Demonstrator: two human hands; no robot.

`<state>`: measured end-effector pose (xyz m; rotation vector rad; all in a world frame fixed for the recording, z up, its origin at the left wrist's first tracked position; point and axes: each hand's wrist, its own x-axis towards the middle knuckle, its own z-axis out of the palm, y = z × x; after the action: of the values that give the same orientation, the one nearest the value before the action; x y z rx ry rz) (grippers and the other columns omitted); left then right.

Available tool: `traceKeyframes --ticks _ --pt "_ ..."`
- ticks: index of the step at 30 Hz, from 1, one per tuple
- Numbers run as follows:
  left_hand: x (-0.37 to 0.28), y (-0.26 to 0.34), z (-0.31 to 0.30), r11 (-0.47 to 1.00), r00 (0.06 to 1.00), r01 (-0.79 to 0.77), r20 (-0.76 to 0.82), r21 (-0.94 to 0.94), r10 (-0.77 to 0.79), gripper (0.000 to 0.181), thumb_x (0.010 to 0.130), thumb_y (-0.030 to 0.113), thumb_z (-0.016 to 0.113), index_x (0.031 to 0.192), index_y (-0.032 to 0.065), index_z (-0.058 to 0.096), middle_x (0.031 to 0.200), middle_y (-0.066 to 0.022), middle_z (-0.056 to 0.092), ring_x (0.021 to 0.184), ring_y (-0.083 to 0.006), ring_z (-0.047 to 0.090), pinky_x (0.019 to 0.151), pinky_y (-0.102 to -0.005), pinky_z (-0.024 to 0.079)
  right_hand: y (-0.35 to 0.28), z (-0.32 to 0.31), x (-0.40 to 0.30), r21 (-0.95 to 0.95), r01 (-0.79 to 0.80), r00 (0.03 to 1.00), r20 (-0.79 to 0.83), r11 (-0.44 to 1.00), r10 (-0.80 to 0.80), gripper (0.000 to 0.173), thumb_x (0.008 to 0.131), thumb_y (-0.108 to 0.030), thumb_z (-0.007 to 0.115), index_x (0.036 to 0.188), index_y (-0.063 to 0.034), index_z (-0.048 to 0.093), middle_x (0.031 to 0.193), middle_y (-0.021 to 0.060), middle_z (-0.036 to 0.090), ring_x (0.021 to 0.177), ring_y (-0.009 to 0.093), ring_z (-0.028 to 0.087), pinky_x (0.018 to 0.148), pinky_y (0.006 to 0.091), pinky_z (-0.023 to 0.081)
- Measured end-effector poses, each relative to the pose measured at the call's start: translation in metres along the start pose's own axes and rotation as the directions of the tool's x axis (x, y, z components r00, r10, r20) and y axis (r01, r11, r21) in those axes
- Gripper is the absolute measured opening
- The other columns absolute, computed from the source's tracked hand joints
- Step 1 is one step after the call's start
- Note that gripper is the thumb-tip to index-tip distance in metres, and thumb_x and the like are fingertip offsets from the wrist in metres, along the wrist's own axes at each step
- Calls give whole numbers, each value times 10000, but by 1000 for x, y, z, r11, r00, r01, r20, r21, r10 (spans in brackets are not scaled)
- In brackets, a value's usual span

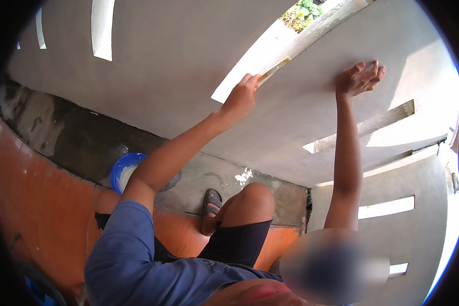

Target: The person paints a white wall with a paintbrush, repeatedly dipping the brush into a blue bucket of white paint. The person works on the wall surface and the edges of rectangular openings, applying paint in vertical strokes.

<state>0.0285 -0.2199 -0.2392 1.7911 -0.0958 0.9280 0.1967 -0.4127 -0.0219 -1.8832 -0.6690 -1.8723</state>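
My left hand (241, 95) grips a paintbrush (273, 71) by its handle. The brush's bristle end is at the lower edge of a long slot opening (248, 69) in the grey wall (168, 69). Further right, my right hand (361, 78) is raised with its fingers apart, at the wall surface; whether it presses on the wall is hard to tell. A blue bucket (116, 172) holding white paint (127, 176) stands on the floor, partly hidden behind my left forearm.
White paint splatter (244, 176) marks the concrete strip (202, 164) along the wall's foot. Orange tiles (46, 172) cover the floor nearer me. More slots, such as a short one (386, 118), pierce the wall. A second wall (424, 179) meets it at the right corner.
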Motion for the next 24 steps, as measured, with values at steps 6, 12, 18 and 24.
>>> traceKeyframes --ticks 6,12,18,24 --pt "-99 -9 -43 994 984 100 151 -42 -92 353 986 -28 517 1336 -63 552 1119 -184 610 924 -328 620 839 -397 504 -2 1 1 4 3 1000 -21 1000 -3 620 1063 -552 304 1457 -79 376 1570 214 266 1518 368 219 1179 583 195" --pt "-158 -14 -104 971 974 217 93 -104 -207 351 971 -13 537 1317 -58 575 1033 -101 620 820 -177 575 747 -314 486 -2 -1 0 5 18 1000 -17 1000 -18 631 1060 -545 332 1463 -60 364 1573 223 273 1518 372 213 1179 582 194" --pt "-209 -29 -132 883 895 430 -43 -190 -445 299 1004 102 582 1271 -29 618 898 -26 629 769 -93 545 699 -283 468 2 2 -1 -23 5 1000 6 1000 -5 625 1065 -537 332 1484 -73 347 1598 221 238 1526 372 194 1179 605 183" --pt "-229 -29 -147 856 866 448 -112 -259 -487 262 1023 142 567 1211 -25 641 878 -36 628 779 -109 562 702 -297 474 7 5 -1 -40 26 1000 -14 999 -27 591 1076 -465 354 1526 -83 318 1618 198 225 1535 354 197 1192 611 164"
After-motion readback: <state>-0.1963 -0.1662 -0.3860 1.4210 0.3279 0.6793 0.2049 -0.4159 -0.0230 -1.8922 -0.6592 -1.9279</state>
